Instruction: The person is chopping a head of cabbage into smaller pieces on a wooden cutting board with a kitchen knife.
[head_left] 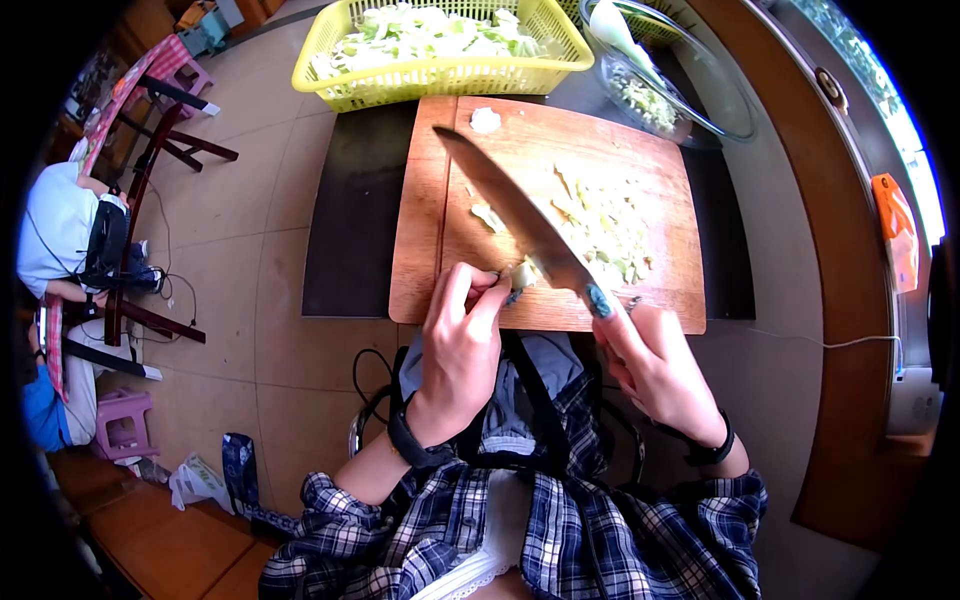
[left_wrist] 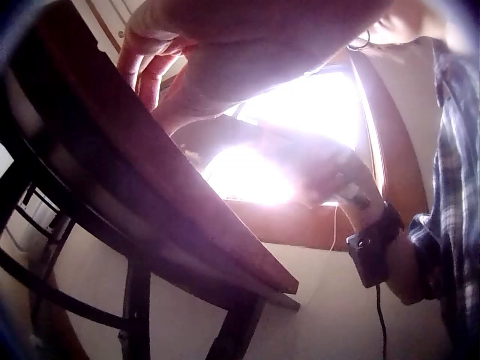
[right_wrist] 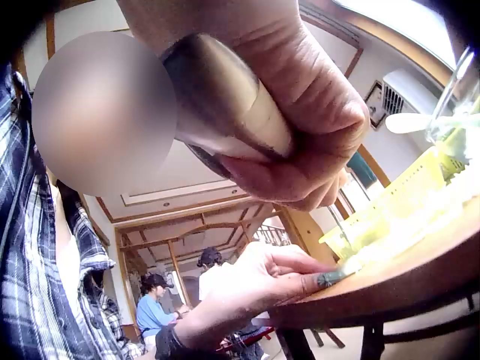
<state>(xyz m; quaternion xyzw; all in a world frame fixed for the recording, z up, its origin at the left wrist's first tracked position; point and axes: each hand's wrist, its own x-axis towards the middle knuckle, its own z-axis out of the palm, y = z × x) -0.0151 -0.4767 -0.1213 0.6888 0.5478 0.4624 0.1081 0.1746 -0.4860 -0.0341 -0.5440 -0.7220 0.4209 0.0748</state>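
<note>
In the head view, my right hand [head_left: 655,365] grips a kitchen knife [head_left: 512,212] by its handle, the thumb laid along the blade's base. The blade points up and to the left over a wooden cutting board [head_left: 420,220]. Close under the cutting edge, my left hand [head_left: 462,335] pinches a small pale-green vegetable piece [head_left: 523,273] between curled fingers and thumb. Chopped vegetable bits [head_left: 612,230] lie scattered to the right of the blade. The right wrist view shows the fingers wrapped round the knife handle [right_wrist: 236,105].
A yellow plastic basket [head_left: 440,80] of sliced pale-green vegetable stands beyond the board. At its right is a glass bowl [head_left: 735,105] with a white-handled utensil and finely chopped bits. Another table [head_left: 125,90] and seated people are off to the left.
</note>
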